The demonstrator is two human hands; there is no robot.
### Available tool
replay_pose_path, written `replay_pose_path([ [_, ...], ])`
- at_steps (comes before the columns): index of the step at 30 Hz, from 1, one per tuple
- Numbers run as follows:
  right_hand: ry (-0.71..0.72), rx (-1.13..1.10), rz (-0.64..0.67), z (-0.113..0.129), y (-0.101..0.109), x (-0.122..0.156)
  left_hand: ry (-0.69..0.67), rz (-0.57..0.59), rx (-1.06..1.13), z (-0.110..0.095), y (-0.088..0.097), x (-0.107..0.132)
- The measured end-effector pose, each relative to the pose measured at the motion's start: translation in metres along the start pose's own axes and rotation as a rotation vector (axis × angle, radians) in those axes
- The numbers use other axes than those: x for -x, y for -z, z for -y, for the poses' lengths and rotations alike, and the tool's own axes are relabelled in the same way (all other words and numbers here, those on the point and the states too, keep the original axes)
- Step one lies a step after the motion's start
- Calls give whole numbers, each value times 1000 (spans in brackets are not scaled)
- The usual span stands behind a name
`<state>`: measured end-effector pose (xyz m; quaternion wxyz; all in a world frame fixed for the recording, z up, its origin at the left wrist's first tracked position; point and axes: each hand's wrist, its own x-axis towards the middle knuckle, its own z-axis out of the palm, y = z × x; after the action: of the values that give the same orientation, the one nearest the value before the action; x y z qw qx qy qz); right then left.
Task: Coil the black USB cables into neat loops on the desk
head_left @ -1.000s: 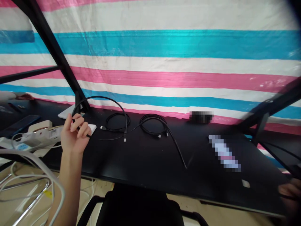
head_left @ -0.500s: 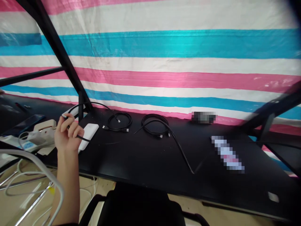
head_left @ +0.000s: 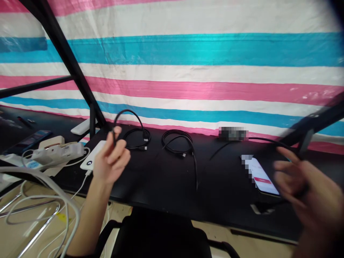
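Left of the left hand (head_left: 112,157), a white power strip (head_left: 55,154) sits with what look like white adapters seated in it. Just behind that hand's wrist lies a white power bank (head_left: 91,156), a white lead plugged into its near end. The left hand is held up over the desk (head_left: 166,190), forearm rising steeply, fingers curled, thumb and forefinger pinched around a black cable (head_left: 129,110). The cable arches up from there and drops to the right, over a coiled cable (head_left: 135,129); a second coil (head_left: 164,134) lies farther right. The right hand (head_left: 311,186) is blurred, fingers loosely bent beside a lit phone (head_left: 264,178). A dark plug (head_left: 260,208) shows just below those fingers; I can't tell whether they grip it.
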<state>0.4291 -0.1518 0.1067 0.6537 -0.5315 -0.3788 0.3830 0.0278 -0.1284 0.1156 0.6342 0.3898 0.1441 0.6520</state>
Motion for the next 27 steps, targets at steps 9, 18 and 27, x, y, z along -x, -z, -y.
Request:
replay_pose_path([
  [9, 271, 567, 445, -38, -136, 26, 243, 432, 95, 51, -45, 1],
  [18, 79, 431, 673, -45, -133, 9, 94, 244, -143, 42, -34, -1],
  [27, -128, -21, 342, -11, -86, -8, -269, -199, -438, 14, 22, 13],
])
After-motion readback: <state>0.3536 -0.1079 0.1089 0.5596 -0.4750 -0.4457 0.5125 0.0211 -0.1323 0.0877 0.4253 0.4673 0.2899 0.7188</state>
